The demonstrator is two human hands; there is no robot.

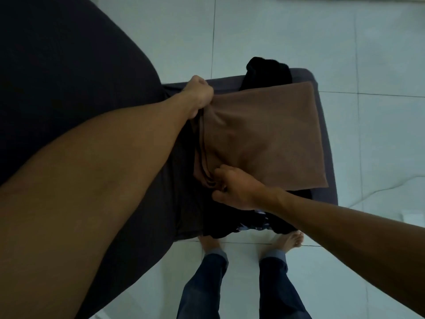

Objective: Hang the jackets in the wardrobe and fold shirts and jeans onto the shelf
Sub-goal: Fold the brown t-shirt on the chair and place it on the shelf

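Note:
A brown shirt lies folded over on a dark padded seat. My left hand grips the shirt's far left corner with curled fingers. My right hand pinches the bunched near left edge of the same shirt. A black garment sits crumpled behind the brown shirt at the seat's far end. Another dark garment with a light print lies under my right wrist at the seat's near edge.
A large dark sofa body fills the left side. Pale floor tiles surround the seat on the right and far side. My bare feet and jeans legs stand at the seat's near edge.

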